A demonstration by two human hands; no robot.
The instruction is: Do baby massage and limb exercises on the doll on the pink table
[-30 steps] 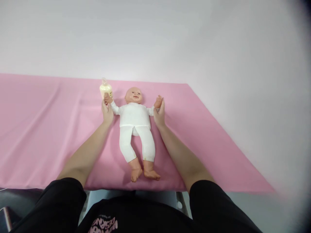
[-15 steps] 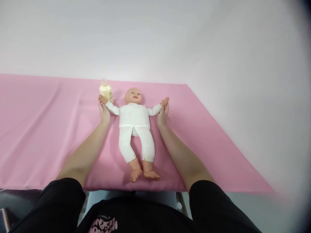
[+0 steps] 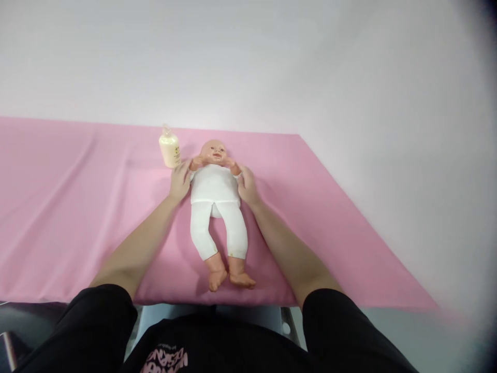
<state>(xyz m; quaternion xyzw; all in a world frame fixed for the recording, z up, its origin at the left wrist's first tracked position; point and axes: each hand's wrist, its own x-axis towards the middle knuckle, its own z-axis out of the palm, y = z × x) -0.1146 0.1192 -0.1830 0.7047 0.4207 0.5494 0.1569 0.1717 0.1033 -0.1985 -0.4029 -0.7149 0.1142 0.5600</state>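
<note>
A baby doll (image 3: 215,186) with a white cloth body lies on its back, its head away from me and its feet near the front edge. My left hand (image 3: 180,182) is closed on the doll's arm at the left, and my right hand (image 3: 247,185) on the arm at the right. Both doll arms are bent inward, with the doll's hands up by its chin. My fingers are partly hidden behind the arms. Just beyond my left hand stands a pump bottle (image 3: 170,150) of pale yellow liquid.
A pink cloth (image 3: 77,207) with soft creases covers the table. Its far edge meets a white wall (image 3: 233,62), and its right edge slants toward me. Something pale grey (image 3: 248,313) shows under the front edge.
Both my hands have moved inward, bringing the doll's arms from spread out wide to folded up near its chin. The bottle, partly covered before, now shows more fully.
</note>
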